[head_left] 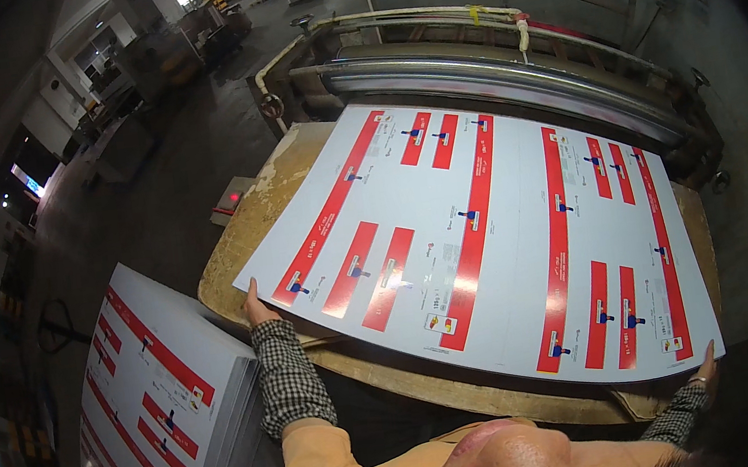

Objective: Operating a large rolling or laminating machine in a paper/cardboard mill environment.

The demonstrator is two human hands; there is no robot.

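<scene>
A large white printed sheet with red bands and small blue marks lies across a worn wooden feed table. Its far edge reaches up close to a long metal roller. My left hand grips the sheet's near left corner, with the fingers partly hidden by the paper. At the near right corner my right hand holds the edge between thumb and fingers. Both forearms wear checked black-and-white sleeve covers.
To my left stands a tall stack of similar printed sheets. The wooden table shows around the sheet's left side. Pale pipes and handwheels frame the roller machine. A small box with a red light sits beyond the table's left edge.
</scene>
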